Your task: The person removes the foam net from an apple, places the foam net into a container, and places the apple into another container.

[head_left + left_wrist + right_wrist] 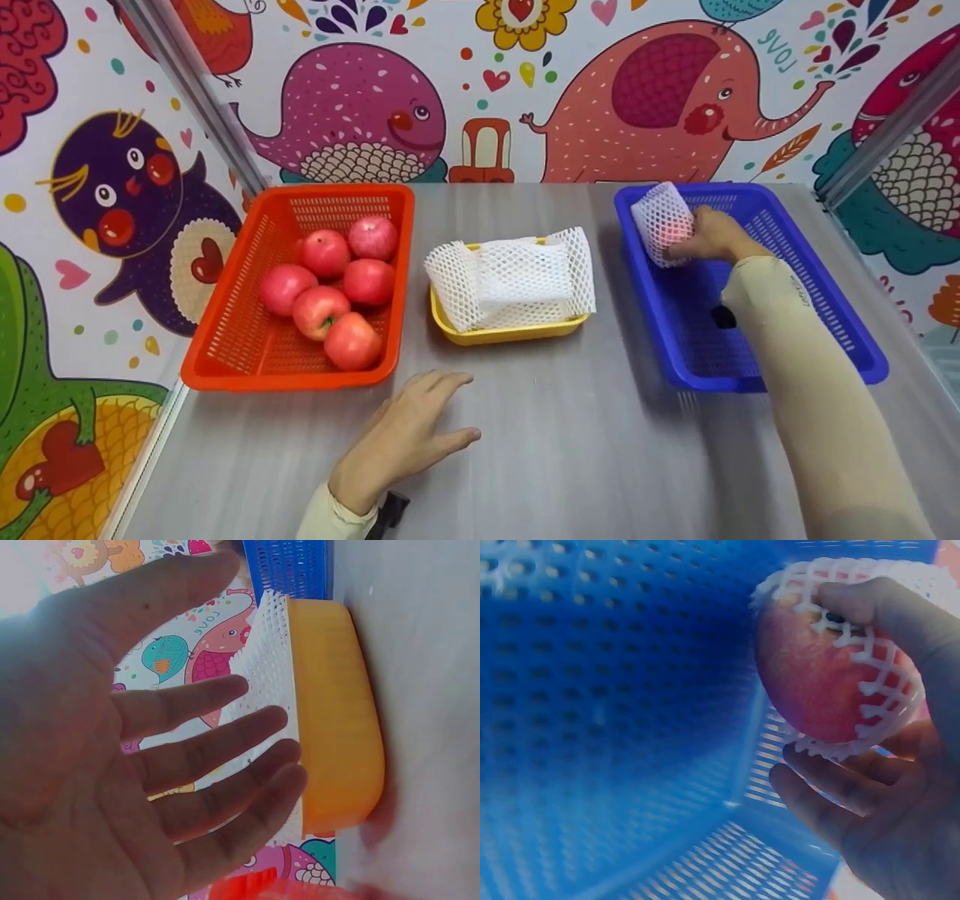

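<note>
An apple (810,682) in a white foam net sleeve (654,214) is gripped by my right hand (712,236), thumb on one side and fingers on the other. They are at the far left corner of the blue basket (825,304). In the right wrist view part of the apple's red skin shows bare beside the net. My left hand (409,431) hovers over the table's front, fingers spread and holding nothing. Nearest to it is the yellow basket (337,720), with white foam nets (525,274) lying in and over it.
At the left stands a red basket (225,367) with several bare apples (322,311). The grey table (525,435) meets a cartoon-patterned wall (487,90) at the back and more patterned panels at the sides. A small black object (723,316) shows in the blue basket.
</note>
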Demonstrator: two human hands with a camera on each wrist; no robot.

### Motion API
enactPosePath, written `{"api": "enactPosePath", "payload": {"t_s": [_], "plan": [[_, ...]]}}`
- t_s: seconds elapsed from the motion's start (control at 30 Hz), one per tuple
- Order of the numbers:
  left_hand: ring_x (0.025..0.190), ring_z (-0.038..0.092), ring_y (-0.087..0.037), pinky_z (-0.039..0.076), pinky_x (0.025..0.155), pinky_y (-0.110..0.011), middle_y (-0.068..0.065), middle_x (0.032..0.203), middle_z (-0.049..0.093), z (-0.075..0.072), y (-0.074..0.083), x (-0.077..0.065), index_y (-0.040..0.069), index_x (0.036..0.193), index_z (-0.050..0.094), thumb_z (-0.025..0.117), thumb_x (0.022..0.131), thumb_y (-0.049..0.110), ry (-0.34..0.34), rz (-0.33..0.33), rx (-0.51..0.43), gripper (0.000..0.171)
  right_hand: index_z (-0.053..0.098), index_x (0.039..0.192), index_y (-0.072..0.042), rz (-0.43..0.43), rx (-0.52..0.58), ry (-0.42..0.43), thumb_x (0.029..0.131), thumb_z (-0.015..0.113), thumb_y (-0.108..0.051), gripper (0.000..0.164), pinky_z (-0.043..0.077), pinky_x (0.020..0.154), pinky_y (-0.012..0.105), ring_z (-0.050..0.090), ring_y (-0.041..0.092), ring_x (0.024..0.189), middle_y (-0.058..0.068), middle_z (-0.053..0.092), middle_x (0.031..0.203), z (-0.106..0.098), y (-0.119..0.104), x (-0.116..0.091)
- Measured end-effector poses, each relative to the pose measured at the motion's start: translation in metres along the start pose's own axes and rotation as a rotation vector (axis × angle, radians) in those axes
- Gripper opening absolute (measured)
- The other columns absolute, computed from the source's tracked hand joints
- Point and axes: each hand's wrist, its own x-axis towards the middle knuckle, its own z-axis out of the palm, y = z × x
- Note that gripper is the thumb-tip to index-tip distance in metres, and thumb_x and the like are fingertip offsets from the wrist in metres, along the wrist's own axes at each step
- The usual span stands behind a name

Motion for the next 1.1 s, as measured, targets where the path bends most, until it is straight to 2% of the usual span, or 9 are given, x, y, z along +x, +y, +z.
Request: {"api": "enactPosePath", "payload": {"t_s": [0.1,0.3,0.4,0.53,0.67,0.83,0.97,1.1], "plan": [[0.112,0.059,-0.027,0.048,0.097,-0.045,-0.005,0.124,0.064,0.001,0.001,0.002,0.008,0.129,0.063,0.082,0.082,0.038,-0.006,0.002,0.000,0.059,0.038,0.129,0.016,-0.044,-0.017,0.036,0.082,0.079,-0.026,0.075,0.044,0.092,0.061,0.049,0.043,0.099,0.031,0.051,0.113,-0.010,-0.009,-0.014],[0.112,0.059,-0.027,0.049,0.096,-0.046,-0.004,0.124,0.064,0.001,0.003,0.003,0.008,0.129,0.064,0.082,0.082,0.039,-0.024,0.013,0.012,0.059,0.032,0.138,0.007,-0.125,-0.025,0.079,0.081,0.081,-0.023,0.082,0.048,0.089,0.056,0.051,0.038,0.100,0.024,0.051,0.116,-0.020,-0.036,-0.053],[0.113,0.060,-0.027,0.049,0.096,-0.046,-0.004,0.124,0.065,0.001,0.005,0.003,0.008,0.128,0.064,0.081,0.082,0.039,-0.023,0.018,0.018,0.058,0.036,0.138,0.005,-0.223,-0.071,0.145,0.077,0.084,-0.021,0.081,0.048,0.086,0.053,0.051,0.035,0.101,0.022,0.053,0.116,-0.019,-0.054,-0.076],[0.114,0.060,-0.027,0.048,0.097,-0.045,-0.004,0.124,0.065,0.001,0.007,0.004,0.009,0.127,0.065,0.081,0.082,0.040,-0.015,0.021,0.024,0.057,0.044,0.138,0.001,-0.346,-0.100,0.224,0.073,0.086,-0.017,0.079,0.049,0.087,0.055,0.050,0.035,0.105,0.020,0.050,0.122,-0.010,-0.083,-0.109],[0.114,0.060,-0.028,0.048,0.097,-0.046,-0.005,0.124,0.065,0.000,0.008,0.004,0.008,0.128,0.065,0.080,0.084,0.039,-0.024,0.023,0.021,0.056,0.046,0.142,-0.002,-0.458,-0.117,0.254,0.071,0.086,-0.014,0.082,0.055,0.083,0.053,0.052,0.031,0.104,0.019,0.047,0.122,0.012,-0.106,-0.141],[0.114,0.060,-0.029,0.048,0.098,-0.047,-0.006,0.125,0.065,0.000,0.007,0.003,0.007,0.129,0.064,0.079,0.085,0.039,-0.020,0.027,0.017,0.056,0.046,0.144,0.000,-0.643,-0.173,0.275,0.063,0.089,-0.011,0.092,0.055,0.084,0.044,0.054,0.026,0.103,0.017,0.050,0.120,0.051,-0.124,-0.171],[0.114,0.060,-0.029,0.048,0.098,-0.046,-0.006,0.125,0.065,0.000,0.005,0.001,0.007,0.128,0.064,0.080,0.084,0.039,0.001,0.035,0.015,0.057,0.048,0.141,0.001,-0.756,-0.225,0.266,0.056,0.091,-0.015,0.096,0.053,0.085,0.043,0.055,0.027,0.101,0.017,0.053,0.118,0.088,-0.132,-0.180],[0.114,0.060,-0.028,0.048,0.098,-0.046,-0.006,0.125,0.065,0.002,0.005,-0.001,0.007,0.128,0.064,0.080,0.084,0.039,0.002,0.042,0.006,0.057,0.049,0.139,0.002,-0.796,-0.266,0.228,0.056,0.090,-0.018,0.095,0.052,0.083,0.046,0.055,0.030,0.099,0.017,0.053,0.116,0.124,-0.134,-0.181]]}}
